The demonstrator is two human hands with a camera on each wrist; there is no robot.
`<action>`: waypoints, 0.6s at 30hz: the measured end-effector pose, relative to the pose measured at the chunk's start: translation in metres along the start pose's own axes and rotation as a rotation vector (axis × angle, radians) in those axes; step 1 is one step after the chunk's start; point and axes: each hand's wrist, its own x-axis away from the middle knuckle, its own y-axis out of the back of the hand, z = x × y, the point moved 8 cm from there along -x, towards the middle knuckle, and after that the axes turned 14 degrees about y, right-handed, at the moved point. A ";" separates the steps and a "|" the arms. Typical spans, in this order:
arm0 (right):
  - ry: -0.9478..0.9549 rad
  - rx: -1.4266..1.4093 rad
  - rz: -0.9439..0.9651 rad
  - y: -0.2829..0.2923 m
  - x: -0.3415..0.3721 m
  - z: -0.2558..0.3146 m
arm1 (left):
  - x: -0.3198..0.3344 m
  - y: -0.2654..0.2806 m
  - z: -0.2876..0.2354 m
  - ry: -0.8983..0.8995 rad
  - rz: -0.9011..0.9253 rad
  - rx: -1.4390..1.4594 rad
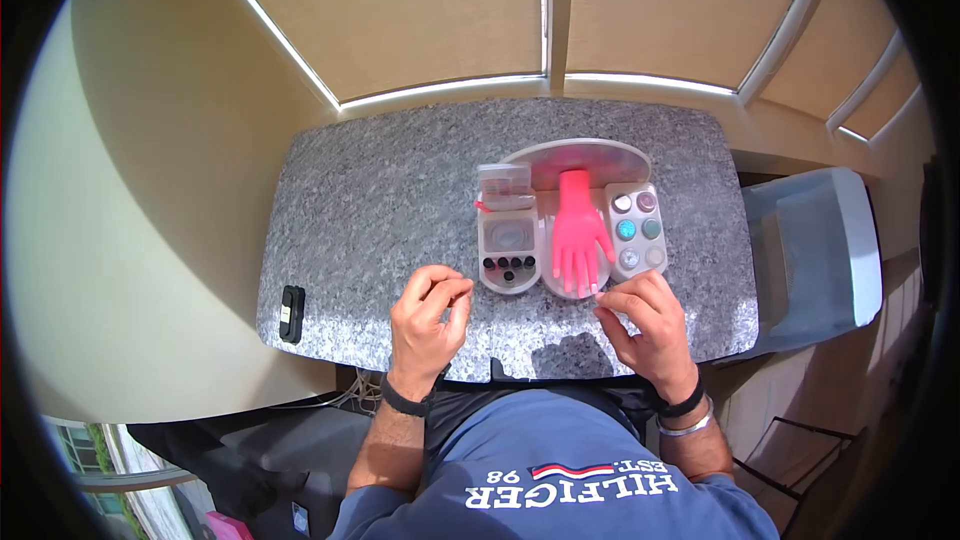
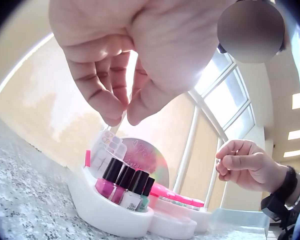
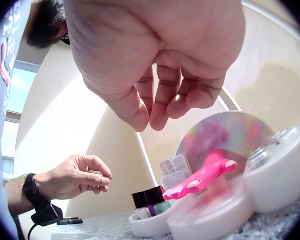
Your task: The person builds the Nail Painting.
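A bright pink model hand (image 1: 577, 230) stands fingers-forward on a white manicure set, with a pale nail on one fingertip. My right hand (image 1: 648, 325) hovers just in front of it, thumb and fingers curled close together. A tiny whitish spot shows at its fingertips; I cannot tell whether it is held. Left of the set my left hand (image 1: 430, 325) is raised above the table edge, fingers loosely curled and the thumb tip near the index tip. Nothing shows in its grasp. Several black-capped nail polish bottles (image 2: 135, 192) sit in the set's left tray (image 1: 512, 285).
On the right, small round pots (image 1: 626, 230) fill another tray. A round-topped board (image 1: 620, 160) and a clear compartment box (image 1: 505, 185) stand behind. A black object (image 1: 291, 314) lies at the table's left. A pale blue bin (image 1: 820, 250) is beyond the right edge.
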 end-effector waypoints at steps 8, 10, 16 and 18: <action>-0.009 0.046 -0.102 0.034 0.015 0.001 | 0.011 0.012 -0.011 -0.034 0.010 -0.042; -0.018 0.048 -0.153 0.043 0.023 0.000 | 0.015 0.016 -0.013 -0.043 -0.001 -0.063; -0.178 0.001 -0.346 0.068 0.064 -0.016 | 0.035 0.026 -0.016 -0.019 -0.001 -0.037; -0.296 -0.143 -0.490 0.070 0.084 -0.026 | 0.044 0.027 -0.018 0.004 0.061 -0.023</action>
